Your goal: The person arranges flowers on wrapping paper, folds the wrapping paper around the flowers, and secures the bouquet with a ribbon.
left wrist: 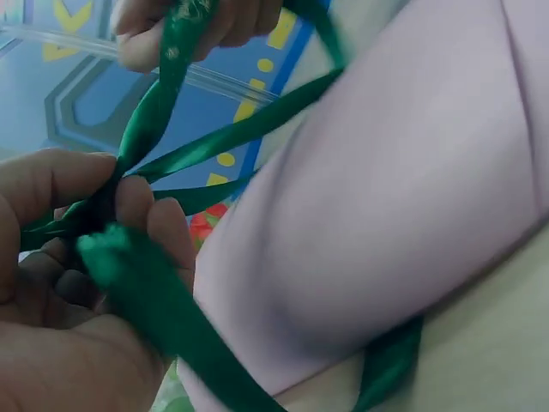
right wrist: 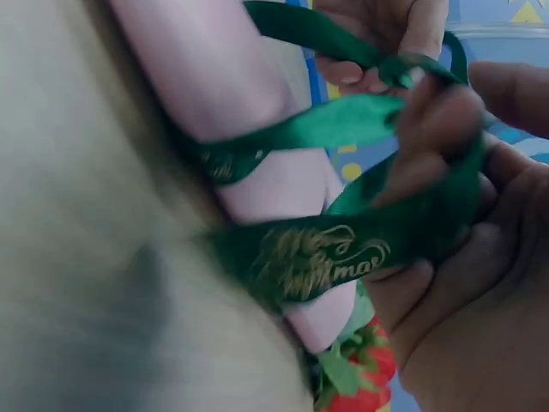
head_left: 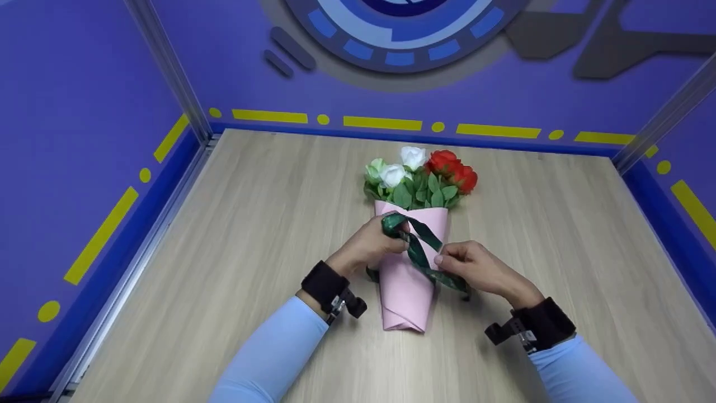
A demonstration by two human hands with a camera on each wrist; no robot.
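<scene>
A bouquet in pink wrapping paper (head_left: 405, 296) lies on the table with its blooms away from me. White roses (head_left: 394, 175) and red roses (head_left: 446, 163) show above green leaves. My left hand (head_left: 370, 243) pinches a dark green ribbon (head_left: 417, 253) in front of the wrap. In the left wrist view its thumb and fingers (left wrist: 56, 184) close on a gathered part of the ribbon. My right hand (head_left: 478, 267) holds another length at the wrap's right side. Gold lettering marks the ribbon (right wrist: 322, 262) in the right wrist view, where it loops around the right fingers (right wrist: 429, 129).
The wood-grain table (head_left: 268, 224) extends around the bouquet. Blue panels (head_left: 235, 67) with yellow marks stand behind it and at both sides. Black wrist straps with small cameras (head_left: 353, 305) sit on both wrists, beside the lower wrap.
</scene>
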